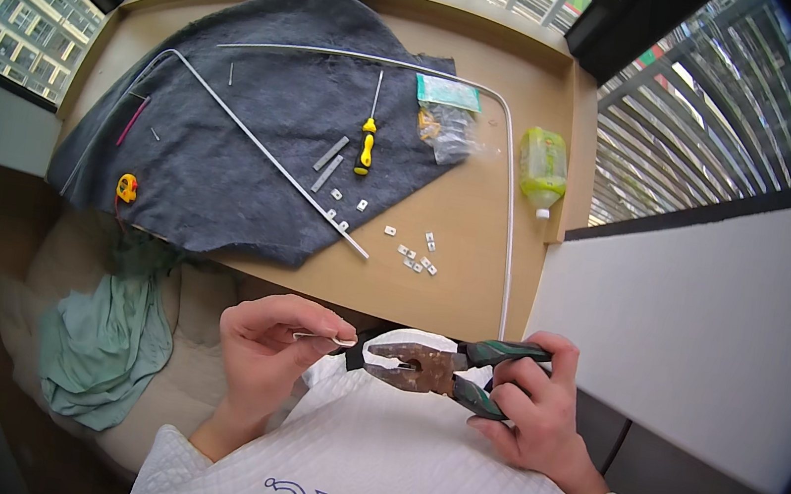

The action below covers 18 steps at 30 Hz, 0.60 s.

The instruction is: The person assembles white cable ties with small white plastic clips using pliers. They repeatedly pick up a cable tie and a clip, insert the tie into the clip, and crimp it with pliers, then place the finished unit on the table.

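Note:
My left hand [262, 349] is closed in a pinch on a small thin pale piece [328, 340], perhaps bent metal; its far end sticks out past the fingertips. My right hand [539, 406] grips rusty-jawed combination pliers [434, 370] by their dark green and black handles. The pliers' jaws are apart, point toward my left hand and have nothing between them. A small gap separates the jaw tips from the pale piece. Both hands are in front of my white top, just off the table's near edge.
On the table [461, 206] lie a grey cloth [232, 126], long white bent rods [268, 152], a yellow-black screwdriver [366, 148], flat metal strips [331, 154], several small white clips [411, 255], a tape measure [127, 188], plastic packets [447, 119] and a green-yellow bottle [542, 166].

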### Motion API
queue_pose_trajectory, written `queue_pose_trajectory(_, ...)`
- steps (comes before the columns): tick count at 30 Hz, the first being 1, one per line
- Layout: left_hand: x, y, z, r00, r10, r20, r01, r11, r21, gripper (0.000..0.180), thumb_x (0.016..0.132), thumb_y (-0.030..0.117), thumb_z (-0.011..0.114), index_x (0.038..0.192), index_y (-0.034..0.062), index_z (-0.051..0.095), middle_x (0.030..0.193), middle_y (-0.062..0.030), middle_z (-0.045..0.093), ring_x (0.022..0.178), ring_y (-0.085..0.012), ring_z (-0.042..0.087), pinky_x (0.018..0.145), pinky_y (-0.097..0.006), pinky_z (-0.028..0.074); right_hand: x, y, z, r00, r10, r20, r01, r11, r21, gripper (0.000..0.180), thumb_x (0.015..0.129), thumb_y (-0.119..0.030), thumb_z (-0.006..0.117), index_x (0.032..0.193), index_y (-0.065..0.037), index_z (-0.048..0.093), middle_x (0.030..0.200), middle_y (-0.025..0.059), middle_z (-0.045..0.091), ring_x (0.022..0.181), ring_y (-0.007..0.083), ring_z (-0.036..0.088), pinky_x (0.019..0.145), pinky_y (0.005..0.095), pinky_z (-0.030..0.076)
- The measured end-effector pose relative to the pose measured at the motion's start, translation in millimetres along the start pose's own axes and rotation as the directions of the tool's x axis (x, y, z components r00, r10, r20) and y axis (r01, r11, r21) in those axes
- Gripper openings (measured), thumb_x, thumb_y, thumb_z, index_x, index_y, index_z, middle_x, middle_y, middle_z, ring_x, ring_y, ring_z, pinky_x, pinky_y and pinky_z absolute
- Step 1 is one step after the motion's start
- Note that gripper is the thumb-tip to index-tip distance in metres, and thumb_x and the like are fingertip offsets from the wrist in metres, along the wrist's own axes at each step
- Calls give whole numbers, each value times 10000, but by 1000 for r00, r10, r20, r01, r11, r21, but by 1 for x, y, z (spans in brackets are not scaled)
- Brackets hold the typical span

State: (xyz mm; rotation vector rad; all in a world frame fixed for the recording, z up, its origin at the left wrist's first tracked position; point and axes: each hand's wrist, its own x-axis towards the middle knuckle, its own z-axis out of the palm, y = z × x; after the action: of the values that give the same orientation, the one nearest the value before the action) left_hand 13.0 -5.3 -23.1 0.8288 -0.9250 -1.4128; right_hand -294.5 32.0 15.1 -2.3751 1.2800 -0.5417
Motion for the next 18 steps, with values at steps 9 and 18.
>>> queue_pose_trajectory(9,-17,3,21,995,78,67,-92,963,253,236,797,-176,764,991,-49,808,929,-168,796,864,-216,765,751,-277,592,-18,-8,-11,1000,-14,-16,13,996,-84,395,723,-376,880,779,-101,602,909,41,615,1051,407,550,895,530,425)
queue_pose_trajectory(18,-34,6,32,995,48,84,-76,920,384,254,782,-170,785,996,-37,816,915,-144,784,805,-188,722,688,-263,543,-37,-3,-16,996,-86,-3,86,993,-85,419,740,-402,868,768,-92,588,832,44,584,916,353,564,792,476,447)
